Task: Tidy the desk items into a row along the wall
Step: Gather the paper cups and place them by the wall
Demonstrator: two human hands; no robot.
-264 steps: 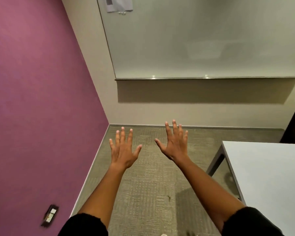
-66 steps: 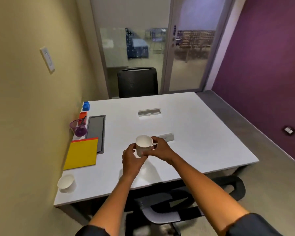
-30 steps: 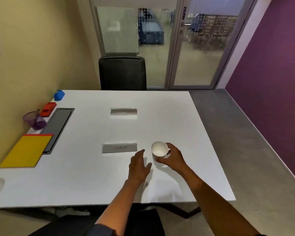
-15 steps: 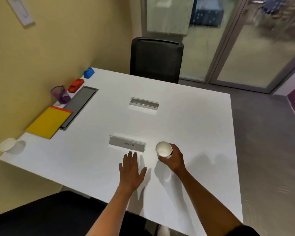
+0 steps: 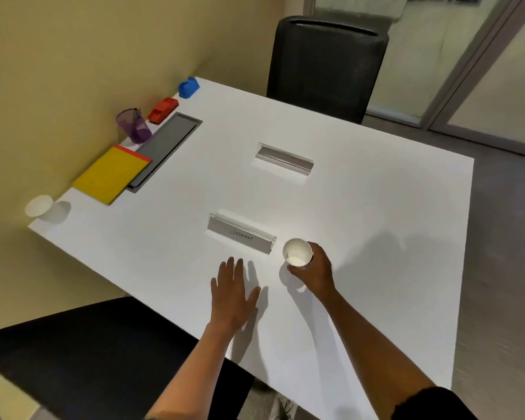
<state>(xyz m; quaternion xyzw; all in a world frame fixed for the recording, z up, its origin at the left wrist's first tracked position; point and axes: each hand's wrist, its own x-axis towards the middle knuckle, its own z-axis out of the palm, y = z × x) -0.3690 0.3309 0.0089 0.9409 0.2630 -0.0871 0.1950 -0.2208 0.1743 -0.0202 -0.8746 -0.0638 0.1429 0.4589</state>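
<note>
My right hand (image 5: 314, 272) grips a white paper cup (image 5: 297, 251) standing near the front middle of the white table (image 5: 361, 237). My left hand (image 5: 232, 291) lies flat and open on the table to its left. Along the yellow wall sit a second white cup (image 5: 38, 206), a yellow notebook (image 5: 111, 174), a purple pen cup (image 5: 133, 125), a red stapler (image 5: 162, 109) and a blue object (image 5: 188, 87). A name plate (image 5: 240, 234) reading "ELEPHANT" stands just beyond my hands; another plate (image 5: 284, 159) stands farther back.
A grey cable tray lid (image 5: 164, 147) is set in the table beside the notebook. A black chair (image 5: 325, 68) stands at the far side; another black chair (image 5: 88, 353) is at the near left. Glass doors are at the back right.
The cup was held in both hands earlier, then carried right and set down. My left hand let go and now rests flat. The view has swung left and closer.
</note>
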